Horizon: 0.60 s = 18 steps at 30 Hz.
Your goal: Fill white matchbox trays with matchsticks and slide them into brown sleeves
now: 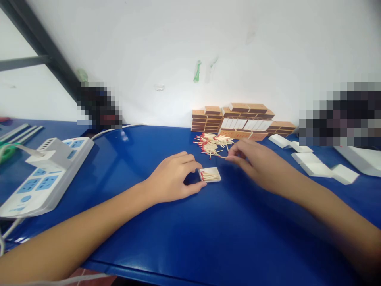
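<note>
My left hand [174, 176] rests on the blue table [208, 238], thumb and fingers curled around the left end of a small white matchbox tray [210, 174] that holds several red-tipped matches. My right hand [256, 161] reaches toward a loose pile of matches [212, 143] just behind the tray, its fingertips pinched on a match at the pile's near edge.
Stacks of brown matchbox sleeves and white trays [242, 121] stand against the white wall. More white trays [315, 165] lie at the right. A white power strip [44, 174] with a plugged-in adapter lies at the left. Blurred-out areas sit at the left and right back.
</note>
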### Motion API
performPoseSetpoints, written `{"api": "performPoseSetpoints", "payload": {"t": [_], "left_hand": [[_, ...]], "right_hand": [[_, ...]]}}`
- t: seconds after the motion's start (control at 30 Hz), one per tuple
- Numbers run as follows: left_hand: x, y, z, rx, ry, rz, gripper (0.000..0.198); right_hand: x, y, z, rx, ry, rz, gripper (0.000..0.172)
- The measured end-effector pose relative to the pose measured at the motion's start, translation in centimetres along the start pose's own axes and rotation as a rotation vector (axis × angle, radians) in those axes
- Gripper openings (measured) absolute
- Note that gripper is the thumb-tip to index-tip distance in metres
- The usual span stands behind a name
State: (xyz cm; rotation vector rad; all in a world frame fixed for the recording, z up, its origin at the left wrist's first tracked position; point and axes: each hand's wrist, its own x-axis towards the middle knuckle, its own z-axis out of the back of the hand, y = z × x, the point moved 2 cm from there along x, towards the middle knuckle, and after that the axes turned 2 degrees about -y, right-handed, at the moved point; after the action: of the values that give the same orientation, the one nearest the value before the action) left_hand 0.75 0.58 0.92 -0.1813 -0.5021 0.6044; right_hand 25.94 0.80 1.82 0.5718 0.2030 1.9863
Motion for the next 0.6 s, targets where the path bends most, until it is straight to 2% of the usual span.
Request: {"api": "performPoseSetpoints", "payload": {"t": [0.13,0.23,0.37,0.6], "left_hand": [[0.0,0.0,0.0,-0.014,-0.008,-0.001,0.026],[0.0,0.0,-0.2,-0.017,-0.006,-0.004,0.025],[0.0,0.0,-0.3,-0.031,0.0,-0.013,0.025],[0.0,0.0,-0.1,-0.04,0.004,-0.016,0.028]], "right_hand": [[-0.4,2.8,-1.1,0.065,0.052,0.121,0.016],[-0.7,3.8,-2.2,0.041,0.069,0.192,0.013],[-0.8,3.5,-2.6,0.075,0.082,0.18,0.011],[-0.7,2.9,-2.0,0.113,0.153,0.145,0.012]]}}
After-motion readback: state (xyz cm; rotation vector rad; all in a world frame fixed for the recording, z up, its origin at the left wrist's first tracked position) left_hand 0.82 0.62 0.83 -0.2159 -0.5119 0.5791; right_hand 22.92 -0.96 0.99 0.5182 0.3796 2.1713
